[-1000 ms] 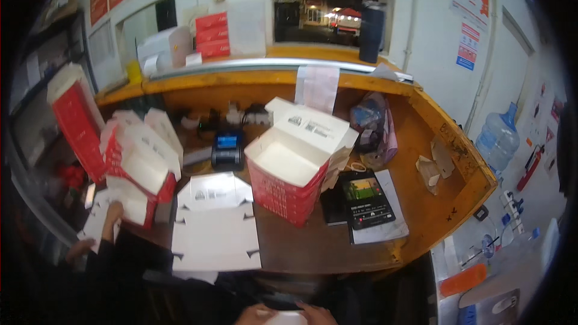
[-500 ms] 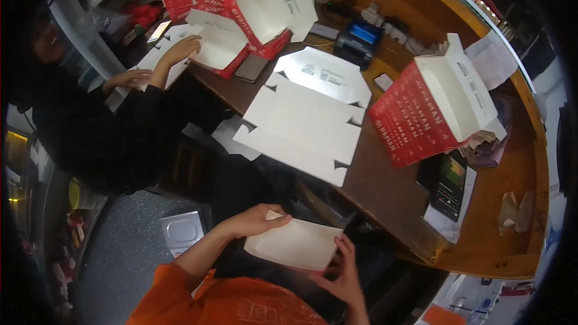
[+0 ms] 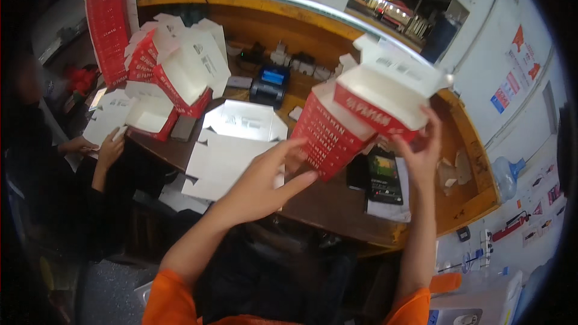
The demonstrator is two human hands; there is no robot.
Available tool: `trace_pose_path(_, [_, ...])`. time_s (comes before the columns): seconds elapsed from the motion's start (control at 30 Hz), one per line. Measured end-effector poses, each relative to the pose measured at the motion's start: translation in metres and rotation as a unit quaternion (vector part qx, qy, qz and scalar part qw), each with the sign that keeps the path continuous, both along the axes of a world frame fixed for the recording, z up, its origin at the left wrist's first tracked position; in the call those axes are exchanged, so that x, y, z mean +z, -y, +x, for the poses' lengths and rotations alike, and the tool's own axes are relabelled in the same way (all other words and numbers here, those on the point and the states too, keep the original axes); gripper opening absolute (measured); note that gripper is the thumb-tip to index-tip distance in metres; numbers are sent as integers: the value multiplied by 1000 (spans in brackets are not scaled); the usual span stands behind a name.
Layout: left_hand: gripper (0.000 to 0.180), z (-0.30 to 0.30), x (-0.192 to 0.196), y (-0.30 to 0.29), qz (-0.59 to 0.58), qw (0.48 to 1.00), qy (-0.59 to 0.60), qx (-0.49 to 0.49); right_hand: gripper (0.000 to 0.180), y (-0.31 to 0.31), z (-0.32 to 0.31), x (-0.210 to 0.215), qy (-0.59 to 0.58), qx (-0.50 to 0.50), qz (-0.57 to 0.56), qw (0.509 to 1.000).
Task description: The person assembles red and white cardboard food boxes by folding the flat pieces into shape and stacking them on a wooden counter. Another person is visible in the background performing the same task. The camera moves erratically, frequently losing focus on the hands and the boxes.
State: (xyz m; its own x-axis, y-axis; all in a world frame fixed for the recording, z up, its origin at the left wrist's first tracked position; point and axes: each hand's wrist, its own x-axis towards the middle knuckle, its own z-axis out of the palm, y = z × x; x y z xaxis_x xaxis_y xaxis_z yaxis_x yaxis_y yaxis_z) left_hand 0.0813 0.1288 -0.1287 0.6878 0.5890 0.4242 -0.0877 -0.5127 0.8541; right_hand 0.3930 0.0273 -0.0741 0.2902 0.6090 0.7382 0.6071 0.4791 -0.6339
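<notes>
Far left of frame: a co-worker's hand (image 3: 110,148) lies flat on white flat blanks (image 3: 108,121) at the counter's edge, apparently pinning them down. Upper left: a stack of made boxes (image 3: 174,66), red outside and white inside, lean nested against one another, flaps up, which keeps them out of the working space. Centre: a pile of unfolded blanks (image 3: 232,144) lies printed side down on the brown counter (image 3: 337,204), close below the hands and within easy reach. Behind it sit a small black printer (image 3: 270,81) and some chargers, too small to tell apart. Left hand (image 3: 265,183), centre: fingers spread and extended, tips pressing the lower red side of the box (image 3: 355,123), seemingly steadying it from beneath. The box is held in the air above the counter, right of centre, tilted, open mouth toward upper right, top flaps loose. Right hand (image 3: 421,147), right of centre: fingers curled up around the box's far edge, thumb under, gripping the rim so the walls stay square. Beneath it lies a dark phone (image 3: 384,177) on paper.
</notes>
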Motion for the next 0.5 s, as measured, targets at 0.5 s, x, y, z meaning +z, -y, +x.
trace_pose_path(0.5, [44, 138, 32, -19, 356, 927, -45, 105, 72, -20, -16, -30, 176, -157, -18, 972])
